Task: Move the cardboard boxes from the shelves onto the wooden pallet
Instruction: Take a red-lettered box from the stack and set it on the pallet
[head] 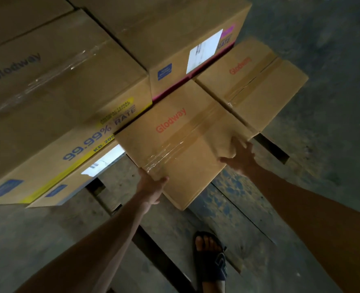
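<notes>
A taped cardboard box point(181, 140) with red "Glodway" print lies on the wooden pallet point(234, 208), its near corner overhanging a slat gap. My left hand point(152, 185) grips the box's near-left edge, thumb on the top face. My right hand point(241, 156) rests flat against the box's right corner with fingers spread. A second box of the same kind point(253, 81) sits just beyond it to the right, touching it.
Larger stacked cartons stand on the pallet at left point(54, 106) and behind point(174, 39), one with a yellow band, one with a pink band. My sandalled foot point(209, 256) stands on the pallet slats. Concrete floor point(333, 102) stretches to the right.
</notes>
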A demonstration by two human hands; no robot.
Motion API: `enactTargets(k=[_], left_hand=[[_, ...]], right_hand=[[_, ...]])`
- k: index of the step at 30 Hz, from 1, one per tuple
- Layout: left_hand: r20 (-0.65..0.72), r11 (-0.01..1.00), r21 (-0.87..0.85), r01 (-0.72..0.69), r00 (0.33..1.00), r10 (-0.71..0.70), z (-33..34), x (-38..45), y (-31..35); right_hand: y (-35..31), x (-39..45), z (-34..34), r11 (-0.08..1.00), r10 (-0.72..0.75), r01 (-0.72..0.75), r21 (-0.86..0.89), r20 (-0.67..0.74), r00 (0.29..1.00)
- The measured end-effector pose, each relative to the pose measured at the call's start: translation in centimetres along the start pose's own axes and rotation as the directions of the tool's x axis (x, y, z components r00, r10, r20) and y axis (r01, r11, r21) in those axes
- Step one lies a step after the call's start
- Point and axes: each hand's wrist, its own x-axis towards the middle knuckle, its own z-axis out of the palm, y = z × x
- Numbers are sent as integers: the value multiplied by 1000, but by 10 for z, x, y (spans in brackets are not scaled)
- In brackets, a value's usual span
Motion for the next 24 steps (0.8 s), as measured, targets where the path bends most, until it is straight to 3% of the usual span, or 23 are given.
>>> enactTargets(k=[2,6,13,18,24], left_hand=[[-35,997,81,4,999,-1,-12,-10,6],[-92,995,102,-17,995,27,-50,-41,32],[-77,981,94,-170,981,177,-188,-173,110],[-96,963,-18,-269,959,266,-326,-304,128],[-426,906,-277,-321,886,184,-497,-460,106]], right_hand=[[-13,-19,-4,997,-34,34,-71,2,999],[-53,-64,-23,987,-152,147,70,77,985],[-221,-221,-95,888,-410,373,268,98,907],[-352,-351,-116,770,-619,535,348,200,759],[-512,-510,-110,514,-853,690,510,222,472]])
